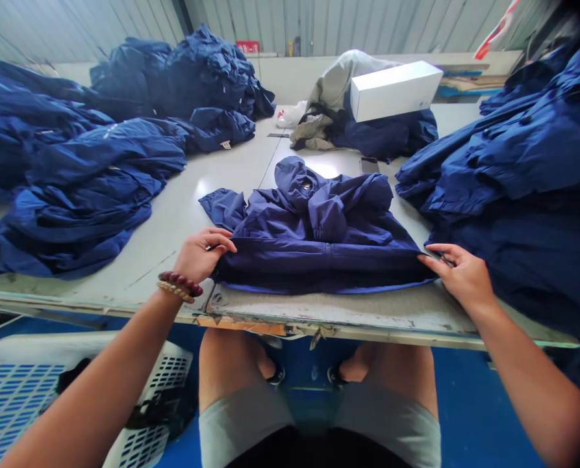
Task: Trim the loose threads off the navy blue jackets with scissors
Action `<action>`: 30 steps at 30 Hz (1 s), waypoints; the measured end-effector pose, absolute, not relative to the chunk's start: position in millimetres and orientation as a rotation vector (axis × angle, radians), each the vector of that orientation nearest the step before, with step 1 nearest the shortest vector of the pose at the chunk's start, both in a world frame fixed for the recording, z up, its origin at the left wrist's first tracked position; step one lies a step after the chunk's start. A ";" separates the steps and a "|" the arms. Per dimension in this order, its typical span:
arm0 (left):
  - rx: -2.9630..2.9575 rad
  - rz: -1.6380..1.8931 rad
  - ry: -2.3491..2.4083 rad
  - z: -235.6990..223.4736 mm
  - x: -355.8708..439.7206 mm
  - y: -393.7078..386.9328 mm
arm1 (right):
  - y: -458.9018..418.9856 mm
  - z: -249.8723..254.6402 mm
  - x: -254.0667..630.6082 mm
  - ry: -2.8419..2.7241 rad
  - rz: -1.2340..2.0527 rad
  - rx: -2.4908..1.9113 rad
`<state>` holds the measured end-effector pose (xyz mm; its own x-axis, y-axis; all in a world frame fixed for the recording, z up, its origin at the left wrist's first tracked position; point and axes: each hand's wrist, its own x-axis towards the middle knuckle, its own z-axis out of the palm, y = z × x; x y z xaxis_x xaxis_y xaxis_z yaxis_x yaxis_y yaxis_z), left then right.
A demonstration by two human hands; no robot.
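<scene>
A navy hooded jacket (290,218) lies on the white table in front of me, its hood toward the far side and its hem toward me. My left hand (202,255) pinches the left corner of the hem between thumb and fingers. At the opposite corner, my right hand (458,270) grips the hem's edge, and a small dark metal tool seems to sit in its fingers, too little of it showing to name. Between both hands the hem is stretched straight, with the dark inside showing.
Heaps of navy garments (95,162) cover the table's left; another pile (523,156) hangs at the right. Behind the jacket, a white box (397,91) rests on grey and navy cloth. A white plastic basket (21,383) stands below, left. The table's front edge (280,325) is chipped.
</scene>
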<state>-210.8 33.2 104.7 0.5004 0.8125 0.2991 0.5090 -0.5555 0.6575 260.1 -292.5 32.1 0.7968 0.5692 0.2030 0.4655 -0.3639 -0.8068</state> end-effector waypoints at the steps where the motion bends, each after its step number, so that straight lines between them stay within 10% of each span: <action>1: 2.278 0.758 1.097 98.9 -209.5 36.5 | -291.0 31.4 260.3 -0.761 0.143 -2.013; 30: 2.468 0.688 1.046 77.8 -222.9 12.6 | -295.6 25.2 254.1 -0.877 0.015 -1.994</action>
<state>-222.9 12.6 77.8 0.6044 0.7420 0.2901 0.5601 -0.6547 0.5076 254.1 -295.6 25.2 0.7450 0.5847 0.3211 0.5736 -0.3158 -0.7558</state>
